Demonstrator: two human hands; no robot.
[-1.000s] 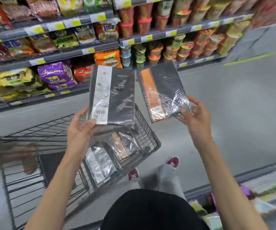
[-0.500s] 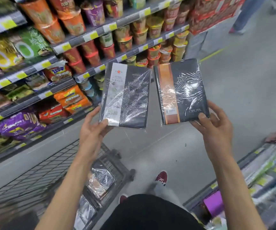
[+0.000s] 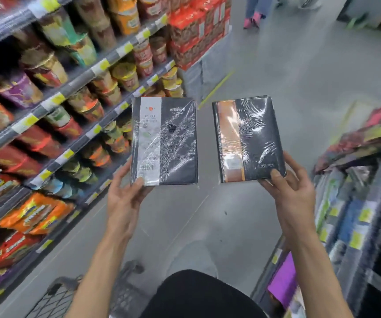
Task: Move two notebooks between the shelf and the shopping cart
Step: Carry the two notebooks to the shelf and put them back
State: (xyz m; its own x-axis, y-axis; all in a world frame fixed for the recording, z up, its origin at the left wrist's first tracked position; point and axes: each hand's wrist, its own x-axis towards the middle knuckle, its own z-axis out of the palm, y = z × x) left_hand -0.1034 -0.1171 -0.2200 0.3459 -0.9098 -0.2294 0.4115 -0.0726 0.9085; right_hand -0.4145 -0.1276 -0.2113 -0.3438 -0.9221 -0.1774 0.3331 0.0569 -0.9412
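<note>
My left hand (image 3: 125,198) grips the bottom left corner of a shrink-wrapped black notebook with a white band (image 3: 164,141), held upright over the aisle floor. A second wrapped black notebook with an orange band (image 3: 249,138) stands upright in my right hand (image 3: 288,191), which pinches its lower right corner. The two notebooks are side by side and apart. The black wire shopping cart (image 3: 58,294) shows only at the bottom left, below my left forearm. A shelf (image 3: 354,226) with stationery stands at the right edge.
Shelves of instant noodle cups and snack packs (image 3: 58,111) line the left side. Stacked red boxes (image 3: 191,35) stand at the shelf end. Another person's legs (image 3: 253,12) are far up the aisle. Grey floor runs between the two shelf rows.
The view has swung right, away from the cart and toward the right shelf. Both hands carried the notebooks along, and the gap between them has widened.
</note>
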